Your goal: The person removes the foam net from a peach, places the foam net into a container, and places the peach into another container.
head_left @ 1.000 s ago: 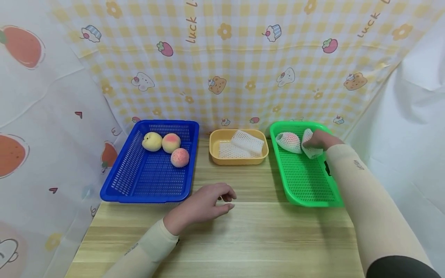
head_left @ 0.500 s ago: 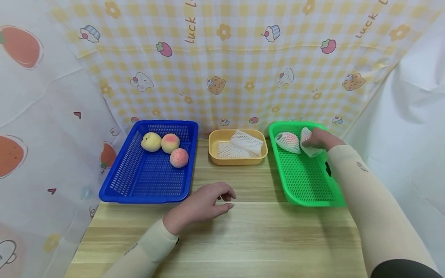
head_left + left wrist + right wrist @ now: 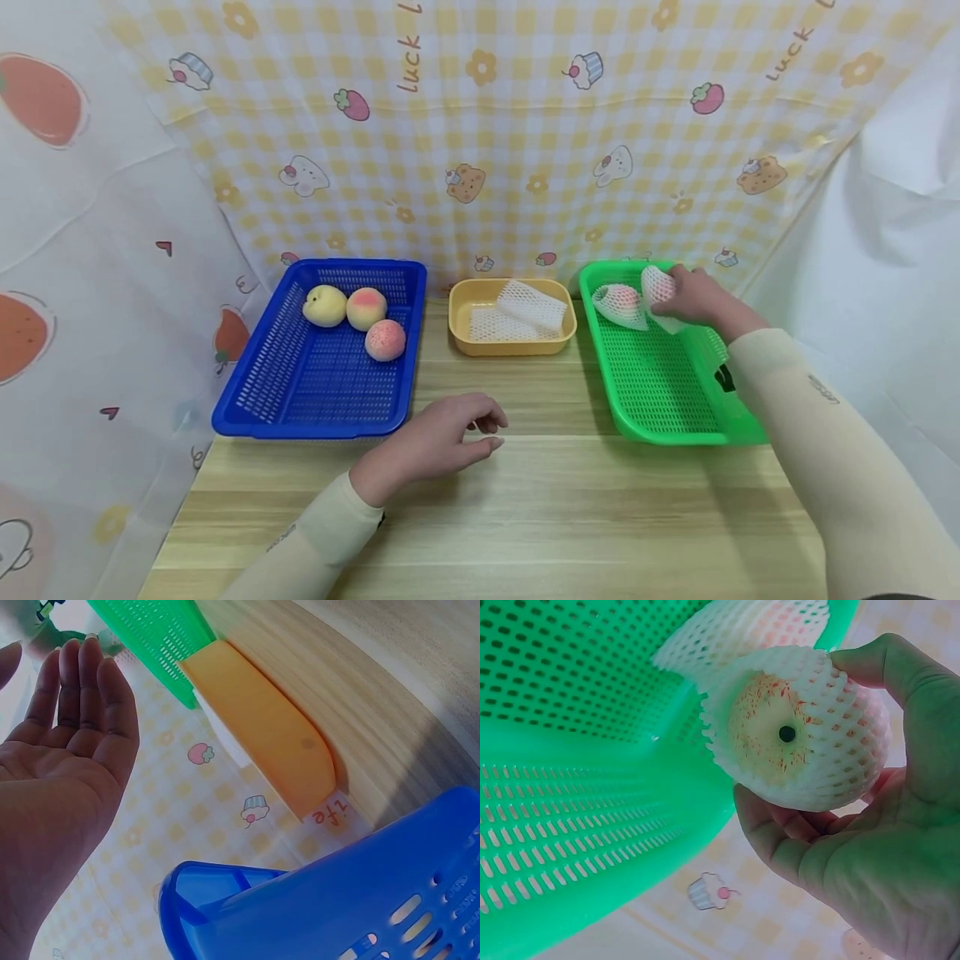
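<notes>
My right hand [image 3: 699, 297] is at the back of the green basket [image 3: 660, 438], gripping a peach in a white foam net [image 3: 802, 727]. In the right wrist view the thumb lies on one side and the fingers on the other. The peach's dark-holed end shows through the net's mouth. Just left of it, a second netted peach [image 3: 621, 304] lies in the basket. My left hand [image 3: 442, 433] hovers over the front of the table, fingers loosely bent, holding nothing. The left wrist view shows its palm [image 3: 67, 769] bare.
The blue basket [image 3: 225, 425] on the left holds three bare peaches, one of them a pinker peach [image 3: 386, 340]. Between the baskets stands a small yellow tray [image 3: 513, 348] with white foam nets [image 3: 532, 307] inside. A checked cloth [image 3: 480, 150] hangs behind.
The gripped peach has turned and shifted slightly up and left, so its pink side shows more. The right forearm has swung rightward. My left hand stays where it was.
</notes>
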Motion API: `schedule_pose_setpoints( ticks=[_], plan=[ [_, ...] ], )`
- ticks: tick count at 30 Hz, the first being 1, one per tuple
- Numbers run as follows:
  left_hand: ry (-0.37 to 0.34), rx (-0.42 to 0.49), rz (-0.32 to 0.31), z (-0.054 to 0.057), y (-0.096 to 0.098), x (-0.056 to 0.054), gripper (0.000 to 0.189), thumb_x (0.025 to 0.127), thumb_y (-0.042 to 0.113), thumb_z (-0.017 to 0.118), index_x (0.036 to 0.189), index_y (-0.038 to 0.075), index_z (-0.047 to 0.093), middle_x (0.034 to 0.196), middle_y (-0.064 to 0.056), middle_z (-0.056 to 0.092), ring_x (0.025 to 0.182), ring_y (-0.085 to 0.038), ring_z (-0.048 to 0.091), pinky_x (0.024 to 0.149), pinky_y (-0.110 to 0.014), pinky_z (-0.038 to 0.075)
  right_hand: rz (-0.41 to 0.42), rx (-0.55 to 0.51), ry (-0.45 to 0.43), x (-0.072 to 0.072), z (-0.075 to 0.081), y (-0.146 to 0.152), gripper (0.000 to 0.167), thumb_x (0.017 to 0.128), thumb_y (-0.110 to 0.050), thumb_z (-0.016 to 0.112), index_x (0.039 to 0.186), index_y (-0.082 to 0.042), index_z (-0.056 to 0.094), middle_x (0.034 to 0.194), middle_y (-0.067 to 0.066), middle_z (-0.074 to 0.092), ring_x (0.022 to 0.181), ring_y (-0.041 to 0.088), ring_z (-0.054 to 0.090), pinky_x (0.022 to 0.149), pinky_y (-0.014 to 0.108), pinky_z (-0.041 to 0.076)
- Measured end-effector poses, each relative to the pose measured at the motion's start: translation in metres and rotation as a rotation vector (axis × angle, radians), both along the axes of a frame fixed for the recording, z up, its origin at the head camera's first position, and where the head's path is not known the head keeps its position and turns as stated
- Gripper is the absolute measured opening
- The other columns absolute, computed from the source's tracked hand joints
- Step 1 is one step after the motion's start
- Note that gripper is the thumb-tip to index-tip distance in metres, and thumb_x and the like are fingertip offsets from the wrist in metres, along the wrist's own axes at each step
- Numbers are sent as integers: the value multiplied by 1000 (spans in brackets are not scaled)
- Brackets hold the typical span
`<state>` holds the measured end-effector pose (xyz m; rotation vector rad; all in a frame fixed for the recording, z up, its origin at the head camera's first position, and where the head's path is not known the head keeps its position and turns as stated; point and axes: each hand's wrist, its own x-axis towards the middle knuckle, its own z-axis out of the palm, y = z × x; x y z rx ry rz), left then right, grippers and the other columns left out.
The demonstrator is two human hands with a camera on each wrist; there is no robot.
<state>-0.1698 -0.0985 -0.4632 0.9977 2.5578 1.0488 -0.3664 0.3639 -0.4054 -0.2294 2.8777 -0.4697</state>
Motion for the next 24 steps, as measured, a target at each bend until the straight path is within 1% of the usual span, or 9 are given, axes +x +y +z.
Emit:
schedule_pose_setpoints(
  ticks=[3,5,9,12,13,16,20,21,24],
  plan=[
    [-8,6,-4,1,0,0,18,107,23,76,124,17,74,116,-1,76,106,-9,68,98,-43,61,18,-9,33,6,3,-6,89,99,-29,79,158,17,31,137,45,47,117,57,54,93,71,53],
    [-13,8,-4,2,0,1,18,107,23,76,124,17,74,116,-2,76,106,-9,68,98,-44,61,30,-17,47,10,5,-10,88,97,-28,80,157,17,33,133,42,48,113,54,56,88,67,56],
    [-8,6,-3,4,0,0,18,106,23,76,123,17,74,114,3,75,106,-8,68,98,-43,61,47,-80,57,20,12,-19,87,93,-23,84,153,19,37,128,38,54,107,49,60,79,57,61],
    [-3,1,0,4,1,0,18,106,23,77,123,18,74,113,8,73,106,-7,67,98,-42,61,80,-143,73,28,16,-27,83,90,-17,87,148,21,41,122,35,60,101,45,64,72,49,62],
    [-3,0,1,4,1,1,18,106,23,76,123,18,74,113,7,73,106,-7,67,98,-42,61,95,-155,83,31,17,-31,81,89,-16,87,146,21,43,120,34,62,100,43,65,71,47,62],
    [-6,-3,3,4,1,1,18,107,23,76,124,18,74,114,5,74,105,-7,67,98,-42,61,159,-133,144,42,24,-44,77,87,-16,88,143,19,49,118,32,64,99,41,65,73,49,61],
    [6,4,-1,4,2,1,18,106,22,77,123,17,75,113,6,74,105,-7,67,98,-41,61,235,-69,218,59,34,-63,75,86,-19,89,142,14,53,127,30,63,111,42,61,87,57,57],
    [11,5,-3,4,2,1,18,106,22,77,123,17,75,113,7,73,105,-7,67,97,-41,61,251,-63,226,64,36,-67,76,86,-21,89,143,13,53,130,30,62,114,42,59,89,58,56],
    [23,4,-6,4,2,1,18,106,22,77,123,17,75,113,6,73,105,-7,67,97,-40,61,284,-67,227,77,41,-80,73,88,-21,89,145,7,54,136,27,59,119,40,55,93,57,54]
  ],
)
